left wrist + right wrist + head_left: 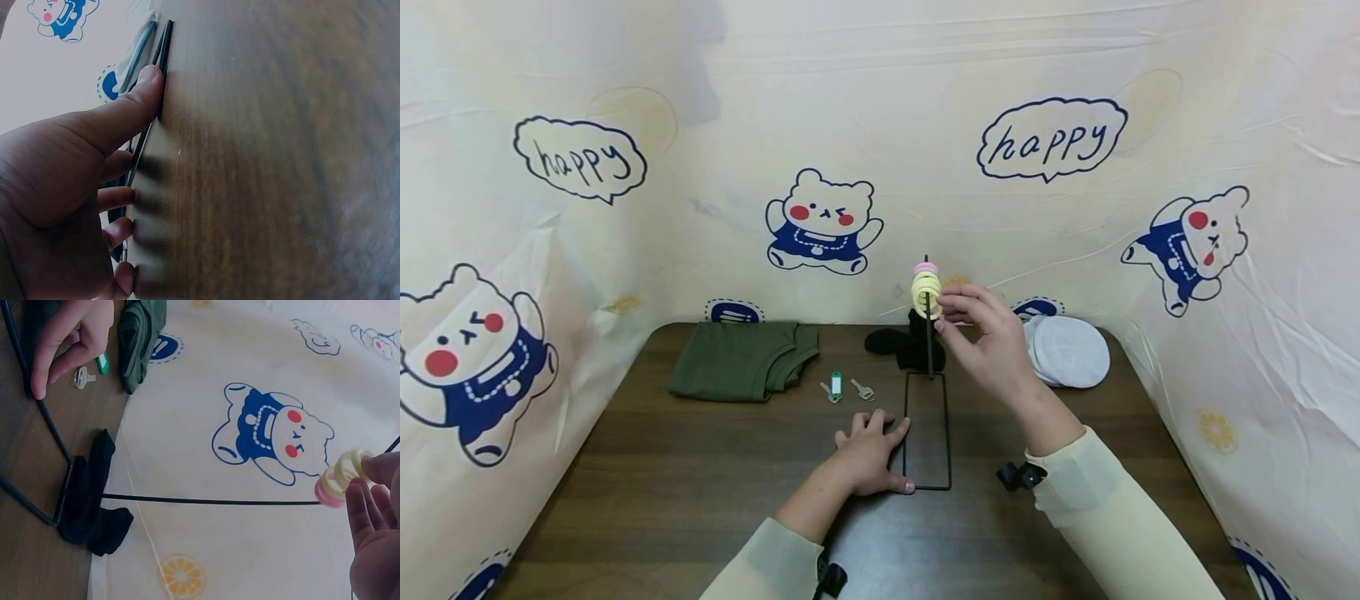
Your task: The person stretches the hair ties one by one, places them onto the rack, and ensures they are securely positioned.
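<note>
A black wire stand [950, 433] has a flat rectangular base on the table and a tall upright rod [212, 500]. Near its top sit a pink coil [925, 267] and yellow coils [927, 287], which look like spiral hair ties. My right hand [988, 346] pinches the yellow coil nearest it between thumb and fingertips. Spread over the base's left side, my left hand [868, 457] touches the wire with its thumb [147, 84] and index finger. Its other fingertips rest on the table.
Behind the stand lie black socks [891, 340]. A folded dark green garment [730, 362] is at the back left, beside a key with a green tag [837, 383] and a loose key [863, 390]. Round white cloth-like pieces [1075, 350] lie at the back right.
</note>
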